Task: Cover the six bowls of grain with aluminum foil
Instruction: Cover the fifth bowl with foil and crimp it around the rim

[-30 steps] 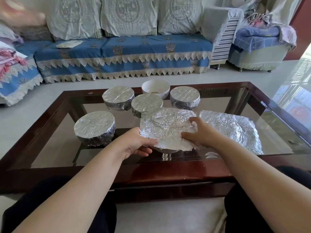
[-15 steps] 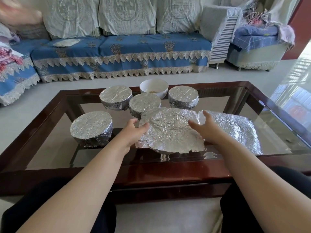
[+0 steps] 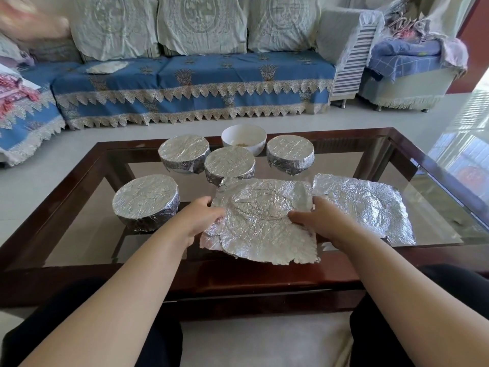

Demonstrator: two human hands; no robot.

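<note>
- Left hand (image 3: 202,221) grips the crumpled foil sheet (image 3: 260,223) at its 9 o'clock edge — fingers curled under.
- Right hand (image 3: 321,221) holds the 3 o'clock edge, thumb on top.
- Sheet lies over a bowl on the counter (image 3: 264,280).
- Spare foil (image 3: 367,207) at 3 o'clock; uncovered bowl (image 3: 243,139) at 12.

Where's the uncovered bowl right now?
In the head view, the uncovered white bowl sits at the far middle of the glass table, between two foil-wrapped bowls, left and right, just behind a third.
</note>
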